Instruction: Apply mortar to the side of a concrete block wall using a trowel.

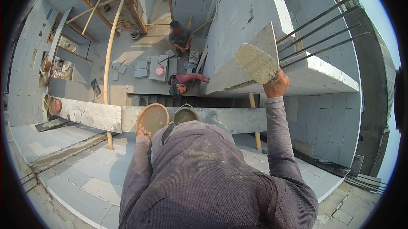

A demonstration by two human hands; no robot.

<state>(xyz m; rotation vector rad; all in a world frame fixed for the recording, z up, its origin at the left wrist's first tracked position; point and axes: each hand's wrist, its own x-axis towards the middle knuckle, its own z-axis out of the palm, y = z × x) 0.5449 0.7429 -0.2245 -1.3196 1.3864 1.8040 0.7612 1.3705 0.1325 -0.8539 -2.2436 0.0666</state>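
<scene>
My right hand [277, 85] is closed around the grip of a trowel [256, 63], its broad blade coated with grey mortar. The blade is raised in front of the pale block wall [238, 29]; whether it touches the wall I cannot tell. At my left side, the fingers of my left hand [143, 133] clasp the rim of a round orange-brown basin [154, 118] with wet grey mortar inside. Beside the basin, a bucket [185, 114] with greyish contents stands on the plank scaffold [91, 114] in front of me.
Several steel bars [318, 33] jut out from the wall at the right. Bamboo poles [111, 50] rise past the scaffold. Far below, two people, one in a red sleeve [191, 77], are near stacked grey blocks [141, 69]. Orange containers [53, 105] rest at the plank's left end.
</scene>
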